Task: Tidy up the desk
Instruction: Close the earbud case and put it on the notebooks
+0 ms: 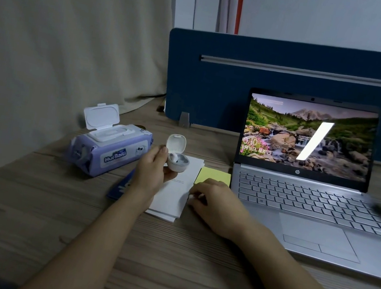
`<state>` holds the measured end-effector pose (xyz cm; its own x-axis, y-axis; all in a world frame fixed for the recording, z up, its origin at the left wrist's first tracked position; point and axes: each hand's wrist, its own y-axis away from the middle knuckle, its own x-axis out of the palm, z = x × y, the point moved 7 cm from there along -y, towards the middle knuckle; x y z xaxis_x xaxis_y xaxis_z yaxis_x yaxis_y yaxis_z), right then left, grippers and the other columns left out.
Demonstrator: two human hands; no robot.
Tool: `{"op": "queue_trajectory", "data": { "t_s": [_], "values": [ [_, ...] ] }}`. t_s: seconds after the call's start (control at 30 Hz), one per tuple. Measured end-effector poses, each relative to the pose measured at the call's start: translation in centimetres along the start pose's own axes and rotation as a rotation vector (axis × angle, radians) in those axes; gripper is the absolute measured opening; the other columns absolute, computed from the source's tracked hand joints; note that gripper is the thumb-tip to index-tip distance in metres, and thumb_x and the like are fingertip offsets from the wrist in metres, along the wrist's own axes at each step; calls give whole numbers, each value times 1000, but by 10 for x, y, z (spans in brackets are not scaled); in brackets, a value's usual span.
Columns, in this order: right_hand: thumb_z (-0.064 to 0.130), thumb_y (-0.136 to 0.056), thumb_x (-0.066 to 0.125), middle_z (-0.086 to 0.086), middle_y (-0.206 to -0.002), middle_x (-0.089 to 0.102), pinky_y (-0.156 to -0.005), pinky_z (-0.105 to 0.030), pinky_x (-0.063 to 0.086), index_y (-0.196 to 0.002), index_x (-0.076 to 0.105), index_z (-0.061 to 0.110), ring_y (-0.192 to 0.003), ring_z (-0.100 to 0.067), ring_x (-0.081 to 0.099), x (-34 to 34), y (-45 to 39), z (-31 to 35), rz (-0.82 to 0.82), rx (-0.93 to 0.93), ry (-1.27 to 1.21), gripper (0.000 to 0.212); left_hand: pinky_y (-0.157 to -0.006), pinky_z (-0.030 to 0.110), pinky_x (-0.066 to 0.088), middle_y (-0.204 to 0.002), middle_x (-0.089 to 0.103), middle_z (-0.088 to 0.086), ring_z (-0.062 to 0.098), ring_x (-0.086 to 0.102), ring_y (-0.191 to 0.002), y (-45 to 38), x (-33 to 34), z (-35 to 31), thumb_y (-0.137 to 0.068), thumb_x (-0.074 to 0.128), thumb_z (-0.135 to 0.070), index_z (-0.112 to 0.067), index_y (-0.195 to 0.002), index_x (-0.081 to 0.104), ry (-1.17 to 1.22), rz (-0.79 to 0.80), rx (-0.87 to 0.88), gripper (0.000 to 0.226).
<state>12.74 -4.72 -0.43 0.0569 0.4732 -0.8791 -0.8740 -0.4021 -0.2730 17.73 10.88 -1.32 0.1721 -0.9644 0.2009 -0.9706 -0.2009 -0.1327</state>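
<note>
Holding the small round white plastic earbud case (177,157) open, lid up, the left hand (153,166) cups it left of the open silver laptop (313,202). Keep it level. The right hand (215,202), fingers curled on something small and white, probably the second earbud, should seat it before closing.

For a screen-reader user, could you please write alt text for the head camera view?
A person's left hand holds an open white earbud case above a wooden desk, while the right hand rests on white papers beside an open laptop. An open wet-wipe pack lies to the left.
</note>
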Motion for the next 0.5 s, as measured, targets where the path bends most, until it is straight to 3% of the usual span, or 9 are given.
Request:
{"op": "queue_trajectory", "data": {
  "t_s": [0.2, 0.37, 0.5],
  "values": [
    [27, -88, 64, 0, -95, 65, -76, -36, 52, -93, 63, 17, -86, -17, 59, -4, 2, -4, -13, 22, -84, 12, -61, 23, 54, -102, 70, 11, 21, 68, -91, 2, 2, 0, -104, 42, -25, -20, -98, 65, -13, 10, -3, 25],
    [26, -87, 70, 10, -83, 65, -64, -15, 46, -87, 63, 20, -76, -3, 60, -32, 5, -14, -260, 97, -318, 9, -62, 21, 54, -96, 73, 4, 14, 71, -85, 5, 8, 3, -103, 44, -25, -20, -96, 66, -53, 75, -6, 24],
    [19, -88, 69, 7, -87, 68, -69, -30, 54, -91, 66, 18, -76, -10, 65, -43, 9, -17, -373, 126, -461, 5, -65, 21, 54, -95, 75, 4, 17, 73, -89, 13, 21, 4, -103, 43, -23, -17, -98, 67, -113, 205, -3, 26]
  ]
}}
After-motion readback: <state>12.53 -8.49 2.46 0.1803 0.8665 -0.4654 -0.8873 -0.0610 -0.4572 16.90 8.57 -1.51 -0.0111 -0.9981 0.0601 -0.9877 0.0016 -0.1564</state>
